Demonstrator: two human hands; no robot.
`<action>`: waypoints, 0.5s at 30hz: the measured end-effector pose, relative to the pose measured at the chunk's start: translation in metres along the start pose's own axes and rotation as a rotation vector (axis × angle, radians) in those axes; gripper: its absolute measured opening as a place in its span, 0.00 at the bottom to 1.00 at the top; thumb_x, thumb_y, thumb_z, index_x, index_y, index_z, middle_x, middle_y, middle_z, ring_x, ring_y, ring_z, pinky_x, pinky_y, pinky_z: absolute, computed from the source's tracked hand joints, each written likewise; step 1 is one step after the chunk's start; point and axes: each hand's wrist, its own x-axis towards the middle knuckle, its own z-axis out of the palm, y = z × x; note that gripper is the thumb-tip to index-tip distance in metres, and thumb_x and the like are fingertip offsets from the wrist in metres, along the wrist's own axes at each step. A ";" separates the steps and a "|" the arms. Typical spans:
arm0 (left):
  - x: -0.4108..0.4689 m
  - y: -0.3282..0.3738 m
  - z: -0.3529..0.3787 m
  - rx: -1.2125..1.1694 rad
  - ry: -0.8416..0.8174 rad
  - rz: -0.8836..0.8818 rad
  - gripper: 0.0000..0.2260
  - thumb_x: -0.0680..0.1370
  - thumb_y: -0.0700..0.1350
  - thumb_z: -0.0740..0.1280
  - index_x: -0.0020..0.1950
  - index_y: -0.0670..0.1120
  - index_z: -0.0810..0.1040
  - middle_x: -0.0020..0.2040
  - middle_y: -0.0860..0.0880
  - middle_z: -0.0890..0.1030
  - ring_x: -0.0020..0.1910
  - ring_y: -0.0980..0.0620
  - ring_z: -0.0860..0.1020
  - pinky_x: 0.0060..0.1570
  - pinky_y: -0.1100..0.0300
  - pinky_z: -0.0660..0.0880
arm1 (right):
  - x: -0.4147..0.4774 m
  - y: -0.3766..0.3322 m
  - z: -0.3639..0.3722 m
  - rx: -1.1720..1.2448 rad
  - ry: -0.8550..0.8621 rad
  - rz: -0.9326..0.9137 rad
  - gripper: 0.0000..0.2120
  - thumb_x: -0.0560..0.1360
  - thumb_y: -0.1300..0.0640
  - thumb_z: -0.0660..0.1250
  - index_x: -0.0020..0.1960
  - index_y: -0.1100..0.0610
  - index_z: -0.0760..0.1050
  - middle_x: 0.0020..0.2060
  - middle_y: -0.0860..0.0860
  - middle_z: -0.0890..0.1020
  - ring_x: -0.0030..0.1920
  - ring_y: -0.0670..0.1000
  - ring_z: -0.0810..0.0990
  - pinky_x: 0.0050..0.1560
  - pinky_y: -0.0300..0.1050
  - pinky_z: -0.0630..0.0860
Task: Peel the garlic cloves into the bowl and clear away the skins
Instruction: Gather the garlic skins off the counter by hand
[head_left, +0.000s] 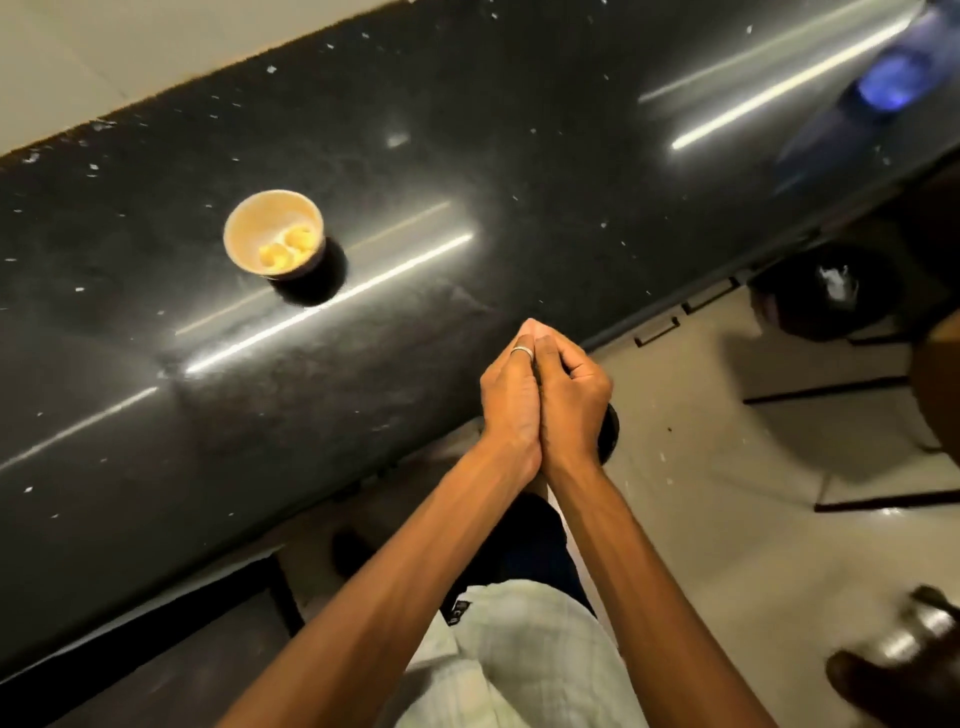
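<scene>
readable text: none is found anywhere in the frame.
bowl, left of centre: a plain pale wall is seen, nothing printed.
countertop, across the frame: only light streaks and pale flecks are shown.
waistband tag, lower centre: pale marks are glimpsed on a dark patch, too small and blurred to be read.

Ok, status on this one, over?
Left hand and right hand pressed together at counter edge, contents hidden. Bowl holds two peeled cloves. Skin flecks litter the counter.
</scene>
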 end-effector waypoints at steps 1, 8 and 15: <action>0.001 -0.011 0.011 0.046 -0.015 -0.004 0.11 0.80 0.48 0.65 0.45 0.46 0.85 0.45 0.46 0.83 0.48 0.49 0.81 0.58 0.47 0.78 | 0.005 0.006 -0.013 0.012 0.030 0.014 0.10 0.81 0.51 0.67 0.48 0.55 0.85 0.44 0.49 0.87 0.48 0.48 0.86 0.55 0.53 0.83; 0.013 -0.066 0.056 0.279 -0.030 -0.011 0.11 0.83 0.45 0.63 0.60 0.48 0.84 0.53 0.51 0.86 0.53 0.55 0.84 0.54 0.63 0.80 | 0.025 0.025 -0.072 0.221 0.229 0.036 0.09 0.82 0.58 0.68 0.49 0.49 0.86 0.46 0.47 0.88 0.50 0.45 0.86 0.53 0.44 0.82; 0.057 -0.147 0.069 0.505 0.028 -0.304 0.13 0.81 0.49 0.66 0.61 0.46 0.83 0.51 0.48 0.85 0.51 0.52 0.83 0.55 0.58 0.80 | 0.061 0.116 -0.109 0.374 0.351 0.316 0.07 0.80 0.55 0.70 0.55 0.49 0.86 0.50 0.47 0.87 0.54 0.48 0.86 0.61 0.51 0.81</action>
